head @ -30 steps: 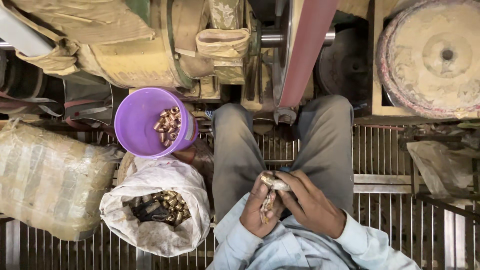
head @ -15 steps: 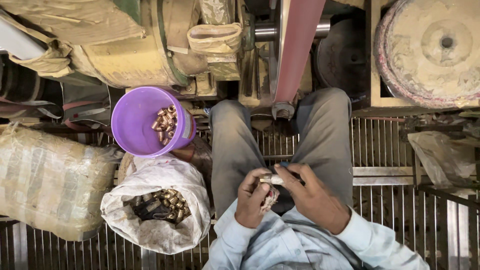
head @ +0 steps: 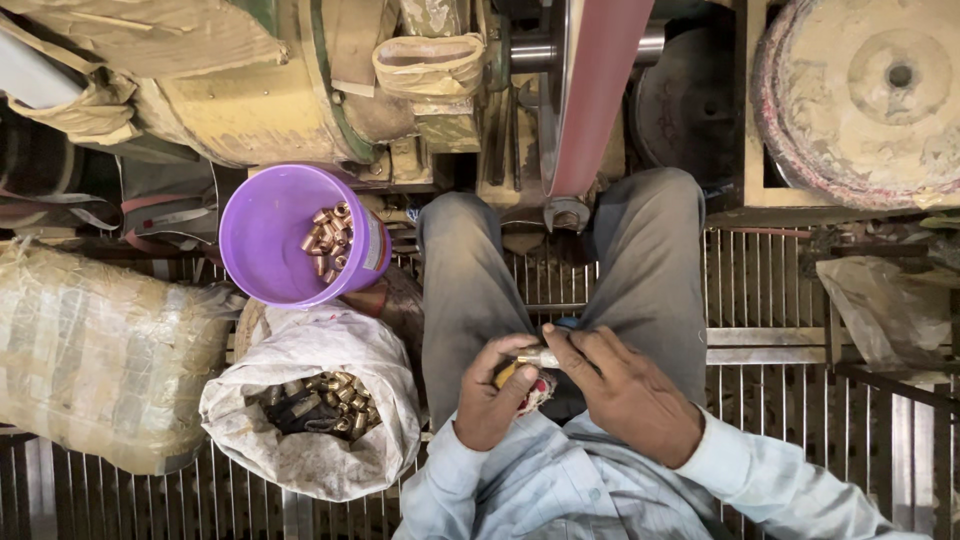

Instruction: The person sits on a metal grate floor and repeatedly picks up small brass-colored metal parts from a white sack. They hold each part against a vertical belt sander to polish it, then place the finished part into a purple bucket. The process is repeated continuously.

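My left hand (head: 490, 395) and my right hand (head: 625, 390) meet over my lap, between my grey-trousered knees. Together they grip a small metal piece (head: 541, 357), held between the fingertips of both hands. Under my left hand sits a small bundle with yellow and red on it (head: 528, 388), partly hidden. To my left a white sack (head: 310, 415) lies open with several brass fittings inside. Above it stands a purple bucket (head: 290, 235) holding more brass fittings.
A red belt (head: 595, 90) runs over a machine straight ahead, beside a dusty yellow motor housing (head: 250, 90). A large round wheel (head: 865, 95) sits at the upper right. A wrapped bale (head: 95, 360) lies at the left. The floor is a metal grating (head: 770, 380).
My hands have drawn closer together and shifted slightly up over my lap; the piece now sits between both sets of fingertips. The view has tilted a little.
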